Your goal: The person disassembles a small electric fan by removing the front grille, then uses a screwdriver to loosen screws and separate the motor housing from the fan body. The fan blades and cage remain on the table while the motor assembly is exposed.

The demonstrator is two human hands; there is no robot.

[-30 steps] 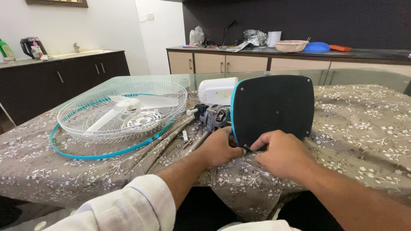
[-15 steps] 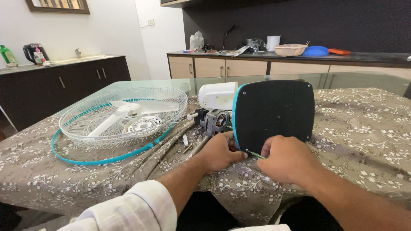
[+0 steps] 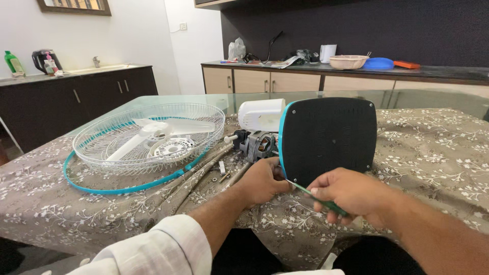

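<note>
— Hands first, please: how did each stand?

— Left hand [image 3: 262,179] was curled, fingers pressed against the lower left edge of the black fan base [image 3: 328,140], which stood on edge on the patterned tablecloth [image 3: 433,153]. Right hand [image 3: 356,196] was closed around a green-handled screwdriver [image 3: 316,196], its tip meeting the base's lower left corner, just beside the left hand.

— And behind the base?

— The motor [image 3: 259,145] lay bare, touching the base's blue-trimmed left side; a white housing [image 3: 261,114] sat directly behind it.

— Loose parts?

— A wire fan guard [image 3: 147,135] lay flat to the left with white blades [image 3: 153,130] inside and a blue ring [image 3: 117,187] under it. Metal rods [image 3: 204,163] and small fasteners [image 3: 221,175] lay between guard and motor; the fasteners' kind could not be told.
</note>
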